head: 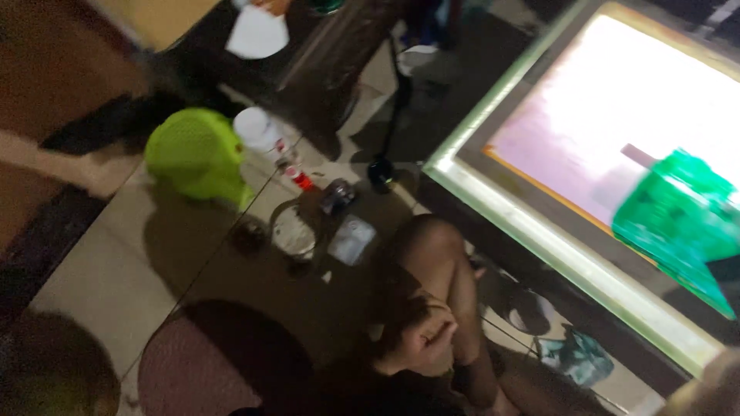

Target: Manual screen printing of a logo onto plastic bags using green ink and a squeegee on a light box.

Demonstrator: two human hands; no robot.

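Observation:
The view is dark and blurred. My left hand rests against my bent leg at the bottom centre, fingers curled, with nothing visible in it. A bright green plastic object hangs blurred over the right side of a large lit framed panel. A pale blurred patch in the bottom right corner may be my right hand. I cannot tell whether it holds the green object.
On the tiled floor stand a lime-green basket, a white bottle with a red cap, a round glass bowl, a small pale packet and a dark round thing. A reddish mat lies at bottom left.

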